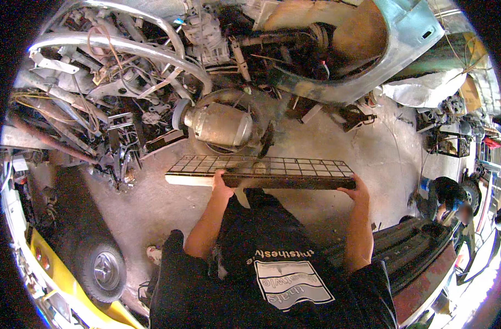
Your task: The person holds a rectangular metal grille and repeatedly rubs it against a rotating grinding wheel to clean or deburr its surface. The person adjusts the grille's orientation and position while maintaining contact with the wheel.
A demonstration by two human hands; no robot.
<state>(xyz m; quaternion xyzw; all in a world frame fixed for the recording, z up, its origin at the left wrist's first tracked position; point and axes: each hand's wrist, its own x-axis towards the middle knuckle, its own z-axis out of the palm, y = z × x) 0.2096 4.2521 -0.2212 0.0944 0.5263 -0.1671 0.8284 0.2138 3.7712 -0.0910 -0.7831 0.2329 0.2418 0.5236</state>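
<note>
A long, narrow panel with a black wire grid point(294, 165) spans the space in front of my body, held level. Its near side is dark along most of its length and whitish toward the left end. My left hand point(223, 185) grips the near edge, left of its middle, with the thumb on top. Around the right end corner closes my right hand point(357, 189), thumb below and fingers at the end. The undersides of both grips are hidden. Just beyond the panel, a rounded metal canister point(220, 125) lies on the floor.
Metal tubes and car parts point(113, 71) are heaped at the far left. A light-blue fender point(396, 60) stands at the far right. A wheel point(103, 271) and yellow car body point(58, 279) are at near left. Another person point(445, 194) bends down at the right.
</note>
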